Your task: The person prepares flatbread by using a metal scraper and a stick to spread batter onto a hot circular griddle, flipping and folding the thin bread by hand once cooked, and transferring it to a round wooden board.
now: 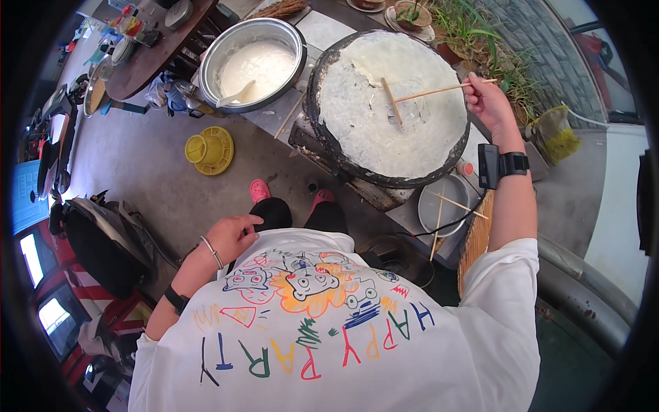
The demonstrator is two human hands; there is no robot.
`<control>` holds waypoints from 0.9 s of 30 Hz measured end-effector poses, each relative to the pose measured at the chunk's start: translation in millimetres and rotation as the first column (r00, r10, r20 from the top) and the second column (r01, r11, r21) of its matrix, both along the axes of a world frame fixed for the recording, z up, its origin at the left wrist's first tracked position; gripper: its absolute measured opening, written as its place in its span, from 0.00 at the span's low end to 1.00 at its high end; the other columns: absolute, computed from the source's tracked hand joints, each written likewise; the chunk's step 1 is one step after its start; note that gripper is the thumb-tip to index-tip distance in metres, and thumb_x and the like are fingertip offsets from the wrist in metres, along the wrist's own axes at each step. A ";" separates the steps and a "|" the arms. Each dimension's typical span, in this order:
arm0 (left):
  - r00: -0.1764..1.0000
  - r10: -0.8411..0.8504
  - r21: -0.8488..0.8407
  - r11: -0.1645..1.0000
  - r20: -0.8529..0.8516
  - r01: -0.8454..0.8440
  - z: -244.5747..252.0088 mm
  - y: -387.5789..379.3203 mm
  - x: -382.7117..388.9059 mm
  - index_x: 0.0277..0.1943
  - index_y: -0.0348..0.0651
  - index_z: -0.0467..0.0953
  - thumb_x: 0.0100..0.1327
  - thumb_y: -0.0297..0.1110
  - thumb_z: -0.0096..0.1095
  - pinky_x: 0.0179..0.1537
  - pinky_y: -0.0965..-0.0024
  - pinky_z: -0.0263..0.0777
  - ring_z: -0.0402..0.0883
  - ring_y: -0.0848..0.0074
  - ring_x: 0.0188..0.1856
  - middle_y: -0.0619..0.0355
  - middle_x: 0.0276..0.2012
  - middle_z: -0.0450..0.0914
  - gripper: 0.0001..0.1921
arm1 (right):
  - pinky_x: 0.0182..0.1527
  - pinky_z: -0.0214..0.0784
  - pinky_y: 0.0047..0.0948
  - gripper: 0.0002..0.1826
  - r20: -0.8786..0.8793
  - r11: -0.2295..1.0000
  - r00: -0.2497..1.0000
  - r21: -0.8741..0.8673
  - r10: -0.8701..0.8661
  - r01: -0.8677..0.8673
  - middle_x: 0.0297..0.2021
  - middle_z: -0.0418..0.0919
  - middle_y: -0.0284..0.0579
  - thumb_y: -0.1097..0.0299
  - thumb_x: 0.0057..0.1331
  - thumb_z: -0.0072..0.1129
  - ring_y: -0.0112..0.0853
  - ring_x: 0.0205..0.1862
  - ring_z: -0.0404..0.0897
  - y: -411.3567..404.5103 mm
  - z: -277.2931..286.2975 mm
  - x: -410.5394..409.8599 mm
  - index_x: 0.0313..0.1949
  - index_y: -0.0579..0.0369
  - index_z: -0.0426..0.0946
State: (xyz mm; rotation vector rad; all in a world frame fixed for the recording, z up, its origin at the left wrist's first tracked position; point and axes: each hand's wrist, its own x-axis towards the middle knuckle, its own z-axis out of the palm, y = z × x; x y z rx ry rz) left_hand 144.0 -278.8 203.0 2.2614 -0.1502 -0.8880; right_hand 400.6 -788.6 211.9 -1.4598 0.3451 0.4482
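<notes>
My right hand point(486, 103) grips the handle of a wooden T-shaped batter spreader point(427, 94). The spreader's crossbar rests on a thin pale layer of batter point(381, 147), which covers most of a large round griddle point(315, 116) with a dark, crusted rim. Some small tears and lumps show in the layer. To the griddle's left stands a metal pot point(208, 59) of white batter point(262, 64), with a pale ladle point(239, 96) leaning in it. My left hand point(234, 237) hangs before my shirt, near my thigh, holding nothing, its fingers loosely bent and apart.
A metal basin point(421, 208) with thin sticks point(439, 221) across it sits near the griddle, beside a small red-topped container point(465, 168). A yellow plastic dish-like object point(216, 149) lies on the floor. Potted plants point(479, 41) line the far side. A black cable point(463, 219) hangs from my right wrist device.
</notes>
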 end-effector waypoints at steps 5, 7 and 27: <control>1.000 0.006 0.005 1.000 -0.003 -0.006 -1.3 0.8 -0.1 0.49 0.40 0.76 0.56 0.28 0.61 0.34 0.67 0.71 0.77 0.67 0.27 0.53 0.28 0.78 0.16 | 0.20 0.51 0.13 0.12 -0.087 0.991 0.988 -0.032 0.130 -0.133 0.23 0.68 0.26 0.58 0.70 0.51 0.15 0.21 0.63 38.3 1.2 -13.0 0.36 0.53 0.71; 1.000 0.011 0.007 1.000 -0.008 -0.011 -1.0 1.2 0.2 0.49 0.40 0.76 0.56 0.28 0.61 0.34 0.67 0.71 0.77 0.66 0.27 0.54 0.28 0.78 0.16 | 0.20 0.51 0.14 0.12 -0.044 0.994 0.993 -0.005 0.111 -0.111 0.23 0.68 0.26 0.58 0.70 0.51 0.15 0.21 0.63 39.4 7.9 -13.8 0.36 0.54 0.71; 0.999 -0.051 -0.001 0.999 -0.013 0.051 -3.0 -2.5 4.2 0.49 0.41 0.76 0.57 0.29 0.61 0.33 0.66 0.71 0.76 0.66 0.27 0.54 0.28 0.78 0.16 | 0.20 0.52 0.14 0.12 -0.032 0.997 0.997 -0.032 0.071 -0.072 0.22 0.69 0.27 0.58 0.69 0.51 0.15 0.20 0.63 43.1 -0.5 -69.5 0.35 0.53 0.73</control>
